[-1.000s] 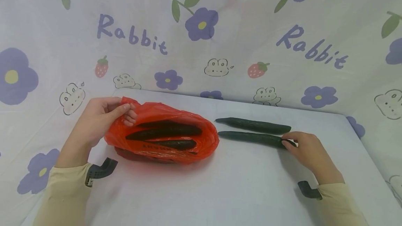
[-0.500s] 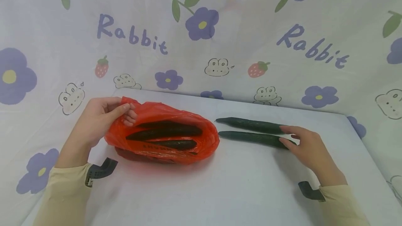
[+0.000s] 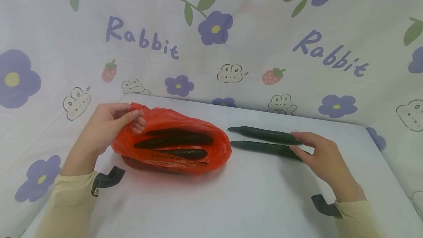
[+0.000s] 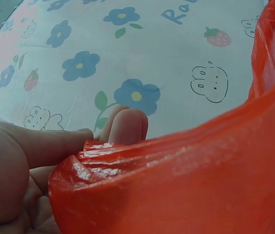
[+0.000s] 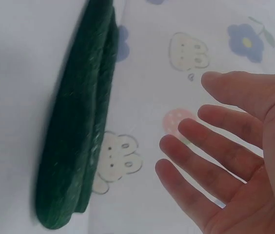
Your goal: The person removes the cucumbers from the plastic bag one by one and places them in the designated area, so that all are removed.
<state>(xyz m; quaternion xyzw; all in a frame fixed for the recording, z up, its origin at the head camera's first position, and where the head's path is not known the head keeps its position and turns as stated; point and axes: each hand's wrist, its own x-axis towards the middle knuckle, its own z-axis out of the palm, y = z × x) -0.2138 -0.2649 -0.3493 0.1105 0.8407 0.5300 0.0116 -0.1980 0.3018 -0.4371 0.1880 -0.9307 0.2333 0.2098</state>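
The bag (image 3: 221, 153) is pinched by its rim at the left end, between the thumb and fingers of the left hand (image 3: 109, 126), apparently so that the mouth is held wide and the sides are stopped from sagging. Inside, at least two cucumbers (image 3: 176, 141) are laid lengthwise, probably because they are best fitted that way; a dark shape (image 3: 165, 132) behind them cannot be made out for certain. On the desk (image 3: 231, 208), to the right of the bag, a rear cucumber (image 3: 264, 134) and a front cucumber (image 3: 261, 147) are set nearly parallel, tips turned towards the bag; by this placing, their far ends are seemingly left easy to reach. Whether the bag is touched by the front one cannot be told. Over those ends the right hand (image 3: 322, 157) is poised, fingers spread and thumb apart, with nothing gripped.
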